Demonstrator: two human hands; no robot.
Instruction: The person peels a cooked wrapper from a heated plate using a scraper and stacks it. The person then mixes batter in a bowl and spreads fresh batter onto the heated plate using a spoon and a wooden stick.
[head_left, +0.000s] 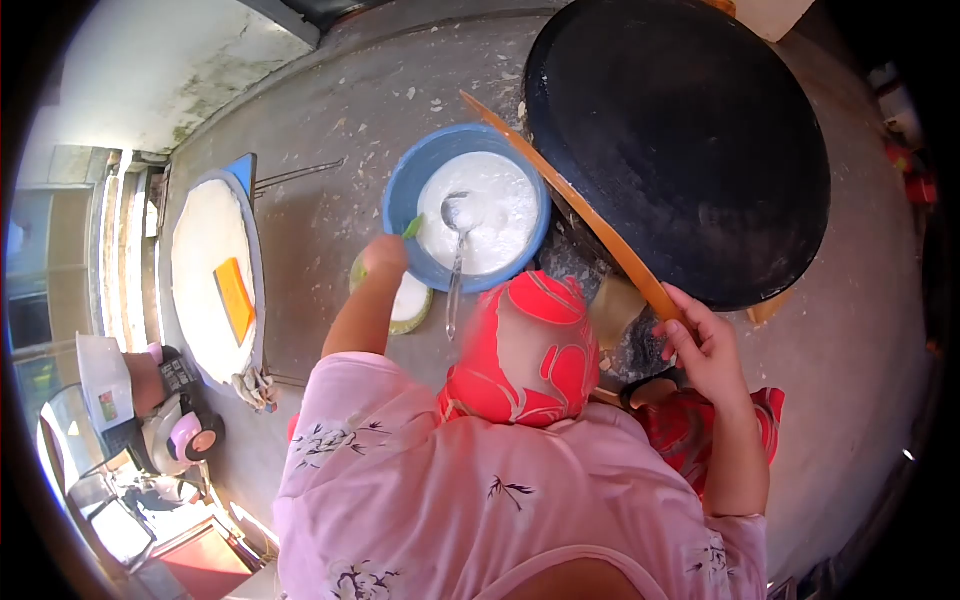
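My right hand (700, 340) grips the near end of a long, flat wooden spatula (590, 215). Its blade runs along the left edge of a large round black griddle (680, 140), and the tip reaches over the rim of a blue basin (397, 180). White batter (500, 215) fills the basin's bottom, with a ladle (457, 245) leaning in it. At the basin's left side is my closed left hand (385, 257), from which a small green piece (412, 227) sticks out; its kind is unclear. Partly behind that forearm stands a green-rimmed bowl (410, 305) with something white inside.
To the left, a round pale sheet (210, 270) lies on a flat board, with an orange scraper (235, 300) on top. Metal tongs or rods (300, 175) rest near it. White flakes dot the grey floor (340, 110). Assorted household items (160, 430) stand at lower left.
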